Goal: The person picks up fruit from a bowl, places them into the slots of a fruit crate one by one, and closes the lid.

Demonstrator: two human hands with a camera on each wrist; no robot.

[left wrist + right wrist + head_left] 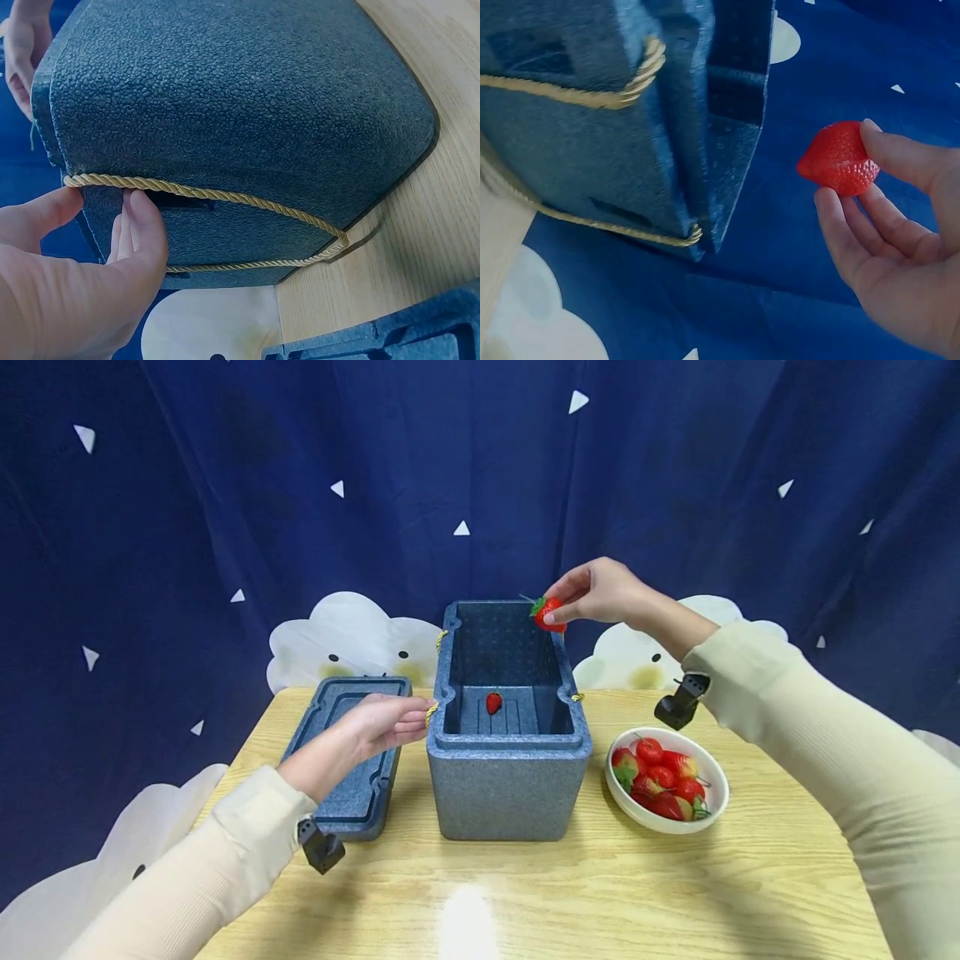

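Pinches a glossy red strawberry (pixel 842 159), dimpled and green-leaved, in the bent-fingered right hand (pixel 602 592) and touches the blue-grey box (pixel 510 793) with the loosely straight-fingered left hand (pixel 381 720).

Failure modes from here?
1. The right hand only pinches the strawberry beside the box; a slip might drop it outside.
2. The left hand is right by a rope on the box; snagging that might shift the box.
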